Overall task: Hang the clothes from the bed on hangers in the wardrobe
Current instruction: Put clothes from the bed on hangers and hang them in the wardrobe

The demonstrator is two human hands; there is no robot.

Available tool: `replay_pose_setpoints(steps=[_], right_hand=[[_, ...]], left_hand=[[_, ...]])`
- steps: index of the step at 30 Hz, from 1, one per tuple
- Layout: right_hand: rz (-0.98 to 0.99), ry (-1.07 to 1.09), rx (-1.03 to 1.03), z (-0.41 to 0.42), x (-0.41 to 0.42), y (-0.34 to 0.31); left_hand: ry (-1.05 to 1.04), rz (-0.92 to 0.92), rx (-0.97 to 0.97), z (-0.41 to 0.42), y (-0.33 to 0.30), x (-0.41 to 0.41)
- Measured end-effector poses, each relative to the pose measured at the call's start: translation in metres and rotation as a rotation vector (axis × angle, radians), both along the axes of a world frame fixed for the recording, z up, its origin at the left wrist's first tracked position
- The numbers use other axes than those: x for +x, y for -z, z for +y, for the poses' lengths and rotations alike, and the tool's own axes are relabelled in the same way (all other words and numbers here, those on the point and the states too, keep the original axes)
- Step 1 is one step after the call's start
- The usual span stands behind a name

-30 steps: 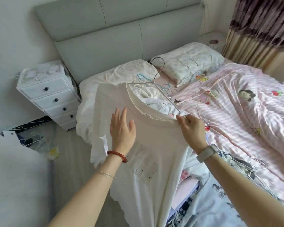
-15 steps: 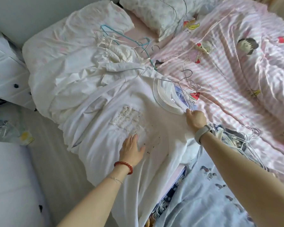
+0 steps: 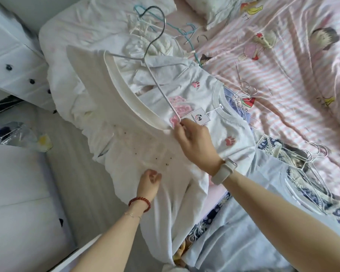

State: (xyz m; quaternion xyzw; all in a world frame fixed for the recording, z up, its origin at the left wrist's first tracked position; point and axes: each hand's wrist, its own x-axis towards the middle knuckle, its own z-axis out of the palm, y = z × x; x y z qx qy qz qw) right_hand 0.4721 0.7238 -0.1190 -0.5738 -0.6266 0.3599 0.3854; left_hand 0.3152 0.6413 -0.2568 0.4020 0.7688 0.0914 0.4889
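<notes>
**White T-shirt held on a wire hanger over the bed**

The right hand [image 3: 194, 142] pinches the lower end of a wire hanger [image 3: 157, 83] together with the collar of a white T-shirt [image 3: 137, 154], fingers curled round both. The hanger's one arm runs up and away from that hand, inside the open neckline, to a hook that curves above the collar. The left hand [image 3: 148, 183], below the right hand and nearer the camera, grips a fold of the same T-shirt's front, fingers curled into the cloth. The shirt hangs between the two hands, lifted off the bed [image 3: 292, 79].

Just beyond the right hand lies a pale T-shirt with pink paw prints [image 3: 220, 107], flat on the bed, a paper tag at its neck. Further from the hand, toward the pillows, lie loose hangers, one of them teal [image 3: 186, 34]. To the right of the right forearm sits a bundle of wire hangers [image 3: 312, 163] on patterned clothes. Left of the white T-shirt, off the bed, stands a white drawer unit [image 3: 12, 61] with dark knobs.
</notes>
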Motion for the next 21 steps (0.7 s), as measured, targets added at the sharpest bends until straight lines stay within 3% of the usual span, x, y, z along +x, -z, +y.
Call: replay_pose_setpoints(steps=[2,4,7,10,13,17,19,21], right_hand=[[0.05,0.088,-0.029,0.004,-0.004,-0.011],[0.043,0.189,-0.041,0.008,0.001,-0.017],[0.019,0.305,-0.064,0.004,0.016,-0.022],[-0.049,0.413,-0.072,-0.008,0.032,-0.023],[-0.111,0.517,-0.094,-0.02,0.04,-0.017],[-0.177,0.519,-0.161,-0.029,0.036,-0.008],[-0.183,0.479,-0.167,-0.029,0.035,-0.007],[-0.209,0.454,-0.134,-0.026,0.039,-0.005]], left_hand=[[-0.116,-0.142,0.017,-0.011,-0.007,-0.003],[-0.152,-0.171,0.025,-0.024,-0.011,-0.006],[-0.136,-0.079,-0.032,-0.037,-0.009,-0.003],[0.074,0.014,-0.085,-0.042,0.002,0.003],[0.087,0.049,0.002,-0.049,0.011,0.008],[-0.391,0.002,0.195,-0.056,-0.019,-0.008],[-0.624,0.07,0.397,-0.048,-0.041,-0.04],[-0.706,0.189,0.638,-0.028,-0.068,-0.069]])
